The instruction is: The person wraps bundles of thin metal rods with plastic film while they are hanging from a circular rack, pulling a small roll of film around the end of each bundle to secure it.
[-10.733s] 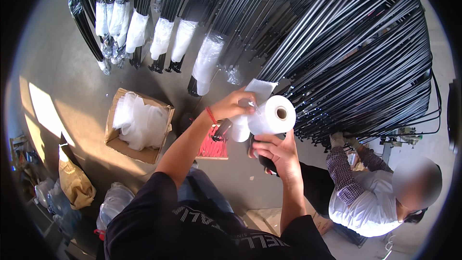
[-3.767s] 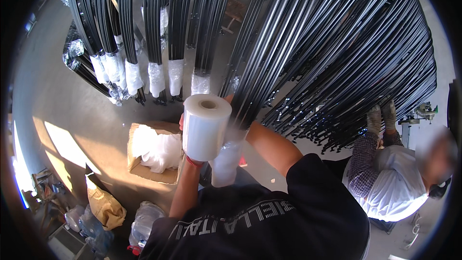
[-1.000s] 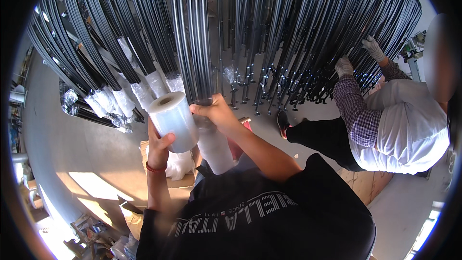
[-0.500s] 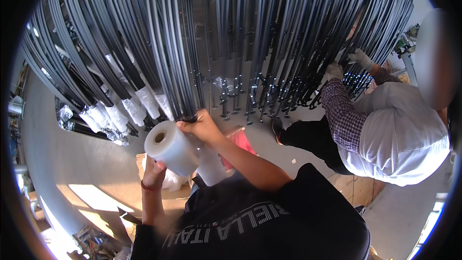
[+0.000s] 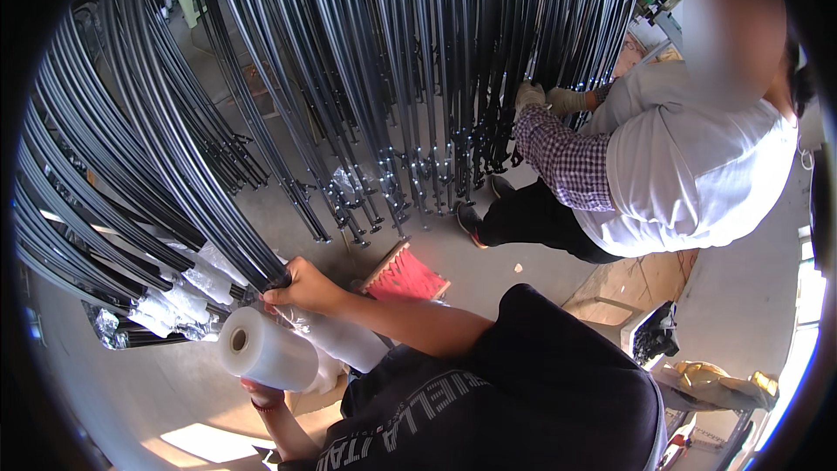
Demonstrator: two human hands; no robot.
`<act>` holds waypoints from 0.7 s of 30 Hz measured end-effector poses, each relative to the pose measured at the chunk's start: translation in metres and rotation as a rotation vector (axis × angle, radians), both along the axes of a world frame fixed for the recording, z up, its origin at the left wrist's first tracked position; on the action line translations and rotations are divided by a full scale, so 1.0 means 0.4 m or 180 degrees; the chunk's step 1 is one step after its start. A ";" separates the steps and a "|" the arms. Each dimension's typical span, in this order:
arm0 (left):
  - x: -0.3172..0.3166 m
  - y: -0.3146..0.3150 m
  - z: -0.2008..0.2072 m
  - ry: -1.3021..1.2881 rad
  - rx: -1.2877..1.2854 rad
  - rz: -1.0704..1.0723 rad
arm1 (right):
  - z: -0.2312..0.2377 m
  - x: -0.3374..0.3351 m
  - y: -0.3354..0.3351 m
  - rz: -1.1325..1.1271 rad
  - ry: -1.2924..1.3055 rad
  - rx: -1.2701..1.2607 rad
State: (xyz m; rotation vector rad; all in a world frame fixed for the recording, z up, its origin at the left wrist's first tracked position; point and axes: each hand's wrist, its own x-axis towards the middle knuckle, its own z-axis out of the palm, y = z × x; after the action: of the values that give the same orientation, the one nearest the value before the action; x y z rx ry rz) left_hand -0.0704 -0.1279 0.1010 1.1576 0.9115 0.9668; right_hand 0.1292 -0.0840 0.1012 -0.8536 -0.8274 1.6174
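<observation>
My left hand (image 5: pixel 262 393) holds a large roll of clear stretch film (image 5: pixel 272 356) from below. The roll lies tilted, and the end of its cardboard core (image 5: pixel 239 342) faces left. My right hand (image 5: pixel 307 286) is closed round the lower end of a bundle of long black rods (image 5: pixel 218 214), just above the roll. Under my right forearm, whitish film (image 5: pixel 349 342) hangs beside the roll. Left of my hands, other rod bundles have their lower ends wrapped in clear film (image 5: pixel 179 303).
Many black rods (image 5: pixel 384 78) hang in rows ahead. A co-worker in a white top (image 5: pixel 689 174) stands at the right, gloved hands (image 5: pixel 530 98) among the rods. A red stool (image 5: pixel 407 277) stands on the floor. Cardboard (image 5: pixel 623 288) lies behind the co-worker.
The view has turned rightward, so the rods and the co-worker appear further left. My right hand is now round the rod bundle's end, and the film roll stays in my left hand.
</observation>
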 end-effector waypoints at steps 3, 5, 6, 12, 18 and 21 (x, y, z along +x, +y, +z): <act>-0.001 -0.002 -0.003 0.0082 0.0074 -0.0044 | -0.006 0.007 -0.002 -0.0071 0.0085 0.0205; -0.013 -0.014 -0.009 0.0139 0.0105 -0.0009 | -0.008 -0.005 -0.001 -0.0122 0.0207 0.0316; -0.017 -0.017 -0.011 0.0175 0.0118 0.0005 | -0.003 -0.003 -0.003 -0.0090 0.0266 0.0335; 0.001 -0.033 -0.007 0.0349 0.0149 0.0000 | 0.045 -0.004 -0.017 -0.0687 -0.0091 0.0389; 0.091 -0.047 0.056 0.0359 0.0032 0.0068 | -0.052 -0.034 0.006 -0.0254 -0.0204 0.0332; 0.115 -0.047 0.078 0.0185 -0.0155 0.0245 | -0.089 -0.047 0.022 -0.0404 -0.0229 0.0370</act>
State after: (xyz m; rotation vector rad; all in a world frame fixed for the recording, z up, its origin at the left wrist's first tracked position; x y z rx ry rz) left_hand -0.0245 -0.1467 0.1321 1.1210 1.0270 0.9720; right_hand 0.1104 -0.0752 0.0658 -0.8679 -0.8910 1.4211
